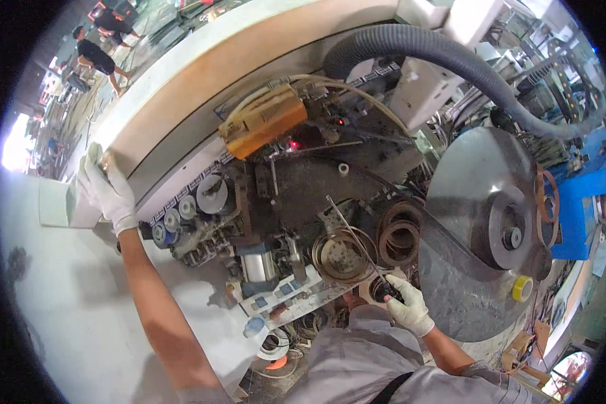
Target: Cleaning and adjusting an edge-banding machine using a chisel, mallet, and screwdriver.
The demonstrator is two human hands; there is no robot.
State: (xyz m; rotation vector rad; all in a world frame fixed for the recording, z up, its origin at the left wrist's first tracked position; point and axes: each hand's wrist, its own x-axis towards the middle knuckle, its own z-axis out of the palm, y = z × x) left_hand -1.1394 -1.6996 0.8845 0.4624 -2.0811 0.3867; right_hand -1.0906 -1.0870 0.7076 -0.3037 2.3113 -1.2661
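My left hand [106,187], in a white glove, lies with its fingers stretched along the corner of the machine's pale housing [148,128]. My right hand [409,308], also gloved, is closed round the dark handle of a long screwdriver [350,230]. The thin metal shaft slants up and to the left, over a round rusty ring-shaped part [343,258]. Whether its tip touches anything is not clear. Beside the shaft lie several brown rings [398,242]. A silver cylinder [258,267] sits among fittings left of the round part.
A large grey disc [481,195] stands at the right, with yellow tape [522,288] on the plate below. An orange-yellow box [264,121] is mounted above the dark plate. A thick corrugated hose [444,50] arches over the top right. Two people [97,57] are far off at upper left.
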